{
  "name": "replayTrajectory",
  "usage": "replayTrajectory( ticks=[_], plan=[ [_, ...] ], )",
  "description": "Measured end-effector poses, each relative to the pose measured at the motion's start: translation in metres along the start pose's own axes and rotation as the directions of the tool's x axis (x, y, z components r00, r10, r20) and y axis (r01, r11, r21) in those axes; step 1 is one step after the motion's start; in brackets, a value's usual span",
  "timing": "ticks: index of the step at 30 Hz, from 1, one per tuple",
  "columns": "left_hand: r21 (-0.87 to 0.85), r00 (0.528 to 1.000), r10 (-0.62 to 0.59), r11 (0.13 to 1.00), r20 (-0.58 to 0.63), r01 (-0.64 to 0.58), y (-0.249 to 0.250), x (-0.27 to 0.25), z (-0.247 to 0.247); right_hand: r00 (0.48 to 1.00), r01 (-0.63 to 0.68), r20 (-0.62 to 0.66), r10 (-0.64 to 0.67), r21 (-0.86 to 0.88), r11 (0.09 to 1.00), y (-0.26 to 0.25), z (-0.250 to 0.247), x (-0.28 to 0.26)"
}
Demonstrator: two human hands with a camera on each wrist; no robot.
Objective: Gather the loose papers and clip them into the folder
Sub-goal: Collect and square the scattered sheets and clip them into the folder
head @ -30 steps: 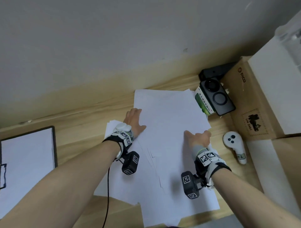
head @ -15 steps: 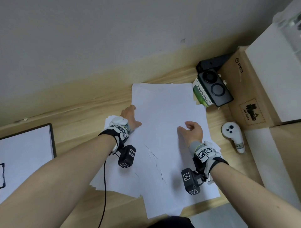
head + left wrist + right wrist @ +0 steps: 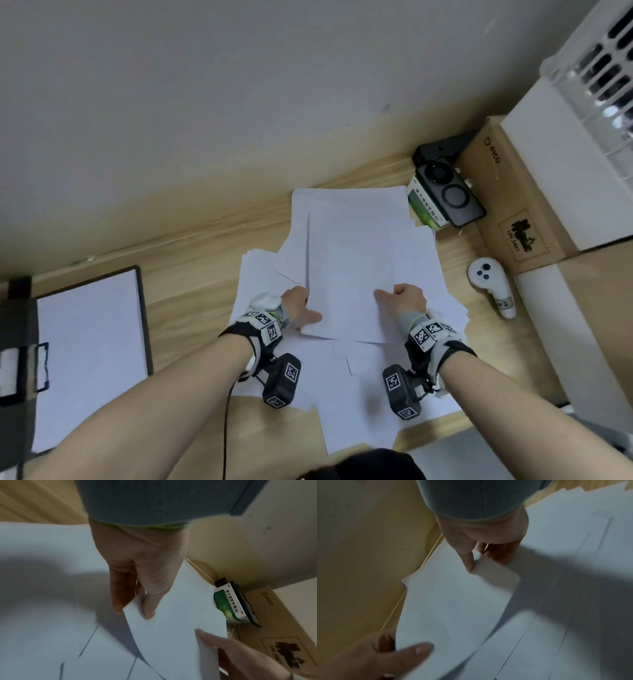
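Note:
Several loose white papers (image 3: 359,394) lie fanned over the wooden table (image 3: 191,274). One top sheet (image 3: 349,267) is raised at its near end. My left hand (image 3: 303,306) pinches its near left corner, thumb on top (image 3: 148,605), fingers beneath. My right hand (image 3: 402,298) pinches the near right corner (image 3: 471,562). In the wrist views the held sheet (image 3: 171,628) (image 3: 453,601) bows above the pile. The black-edged folder (image 3: 89,349) lies open at the far left with a white page in it. Its clip (image 3: 24,370) sits at the left edge.
A green box (image 3: 424,212) under a black device (image 3: 448,195) sits just right of the papers' far corner. Right of the pile lies a white controller (image 3: 489,284), with a cardboard box (image 3: 520,219) beyond it. The wall runs along the table's far side.
Both hands drew back from the middle of the pile to the top sheet's near end. They went from resting on the papers to pinching its corners, and the sheet is lifted.

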State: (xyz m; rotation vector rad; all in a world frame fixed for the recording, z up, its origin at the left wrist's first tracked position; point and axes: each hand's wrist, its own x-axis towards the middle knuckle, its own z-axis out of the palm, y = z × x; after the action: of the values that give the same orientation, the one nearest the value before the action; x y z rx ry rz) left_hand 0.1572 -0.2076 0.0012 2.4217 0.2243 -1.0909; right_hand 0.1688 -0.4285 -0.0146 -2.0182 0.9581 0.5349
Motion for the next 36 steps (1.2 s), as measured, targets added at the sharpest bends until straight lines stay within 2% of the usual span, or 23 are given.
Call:
replayTrajectory(
  ticks=[2, 4, 6, 9, 12, 16, 18, 21, 27, 30, 32, 36],
  plan=[
    [-0.093, 0.995, 0.037, 0.995, 0.092, -0.028, -0.002, -0.01, 0.015, 0.999, 0.042, 0.007, -0.042, 0.016, 0.999, 0.002, -0.004, -0.001],
    [-0.194, 0.988, 0.086, 0.979, 0.131, -0.059, -0.006, -0.014, 0.024, 0.994, 0.097, -0.042, -0.096, 0.012, 0.995, 0.007, -0.017, 0.002],
    [-0.208, 0.995, 0.075, 0.976, 0.068, -0.059, -0.006, -0.015, 0.026, 0.985, 0.14, -0.095, -0.141, -0.025, 0.99, 0.015, -0.037, 0.008],
    [-0.179, 0.994, -0.047, 0.984, -0.103, 0.028, -0.009, -0.011, 0.021, 0.976, 0.155, -0.136, -0.168, -0.105, 0.982, 0.024, -0.055, 0.016],
    [-0.18, 0.976, -0.17, 0.973, -0.136, 0.144, -0.009, -0.007, 0.022, 0.983, 0.141, -0.093, -0.161, -0.189, 0.972, 0.028, -0.056, 0.016],
    [-0.3, 0.965, -0.222, 0.938, -0.14, 0.172, -0.004, -0.003, 0.027, 0.988, 0.144, -0.014, -0.155, -0.293, 0.945, 0.039, -0.041, 0.02],
    [-0.323, 0.968, -0.22, 0.931, -0.119, 0.172, -0.005, -0.002, 0.029, 0.987, 0.151, -0.007, -0.159, -0.268, 0.951, 0.043, -0.035, 0.021],
    [-0.443, 0.961, -0.242, 0.882, -0.134, 0.161, -0.007, -0.004, 0.03, 0.983, 0.169, -0.033, -0.179, -0.208, 0.964, 0.046, -0.037, 0.022],
    [-0.712, 0.921, -0.349, 0.691, -0.172, 0.129, 0.004, 0.003, 0.027, 0.972, 0.235, 0.07, -0.226, -0.154, 0.96, 0.051, -0.043, 0.027],
    [-0.705, 0.941, -0.277, 0.706, -0.193, 0.064, 0.004, 0.003, 0.028, 0.966, 0.244, 0.099, -0.238, -0.062, 0.968, 0.046, -0.043, 0.022],
    [-0.686, 0.967, -0.206, 0.726, -0.153, 0.046, 0.002, -0.001, 0.029, 0.958, 0.246, 0.154, -0.243, -0.001, 0.969, 0.041, -0.04, 0.018],
    [-0.66, 0.968, -0.22, 0.747, -0.124, 0.085, -0.007, 0.0, 0.028, 0.926, 0.288, 0.236, -0.295, 0.064, 0.956, 0.029, -0.032, 0.012]
  ],
)
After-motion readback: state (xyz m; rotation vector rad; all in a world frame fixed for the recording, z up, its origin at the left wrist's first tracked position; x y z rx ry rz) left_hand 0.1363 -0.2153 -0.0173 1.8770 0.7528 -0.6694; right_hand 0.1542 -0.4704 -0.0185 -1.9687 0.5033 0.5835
